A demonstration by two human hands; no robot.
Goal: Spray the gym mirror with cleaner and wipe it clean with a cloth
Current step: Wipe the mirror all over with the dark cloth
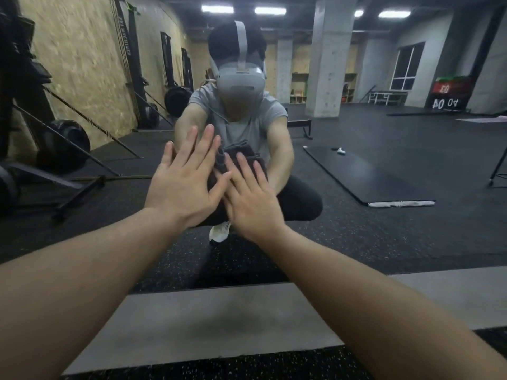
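Note:
The gym mirror (384, 127) fills the view ahead and reflects a squatting person in a grey shirt. A dark grey folded cloth (241, 156) lies flat against the glass at chest height. My right hand (252, 196) presses on the cloth with its fingers spread. My left hand (183, 182) lies flat beside it, thumb and forefinger overlapping the cloth's left edge. Both arms are stretched out forward. No spray bottle can be made out for certain.
A grey ledge (219, 319) runs along the mirror's foot, with speckled black rubber floor below. Reflected are weight racks and plates (63, 144) on the left, a concrete pillar (329, 64), and a black mat (365, 176) with a small white object (340, 151).

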